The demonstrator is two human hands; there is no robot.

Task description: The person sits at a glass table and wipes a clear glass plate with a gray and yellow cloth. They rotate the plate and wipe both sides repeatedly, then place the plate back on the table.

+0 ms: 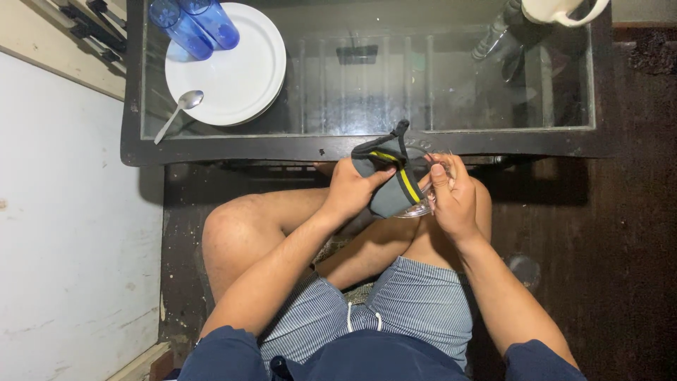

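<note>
Fingers of the left hand [350,189] are curled shut around a grey cloth [386,180] with a yellow and black stripe, thumb pressed over its near face; fingers of the right hand [453,194] are bent close together and pinch the rim of a small clear glass vessel [417,209], which the cloth is wrapped against so that most of it is hidden; whether anything lies inside that vessel cannot be told; both hands meet just above the person's bare knees, at the middle of the view, with the cloth's dark loop sticking up toward 12 o'clock; striped shorts [416,303] and dark blue sleeves lie toward 6 o'clock; just beyond the hands at 12 o'clock runs the dark frame of a glass-topped table [233,149]; on the glass at about 11 o'clock sits a stack of white plates [236,77], bare of food, with two blue translucent bottles [194,25] resting on its far edge and a metal spoon [180,113] lying off its near rim, bowl touching the plates; at 1 o'clock a cream cup [560,10] shows at the top edge beside a clear bottle [497,35] lying tilted; a pale wall fills 9 o'clock, dark floor 3 o'clock.
</note>
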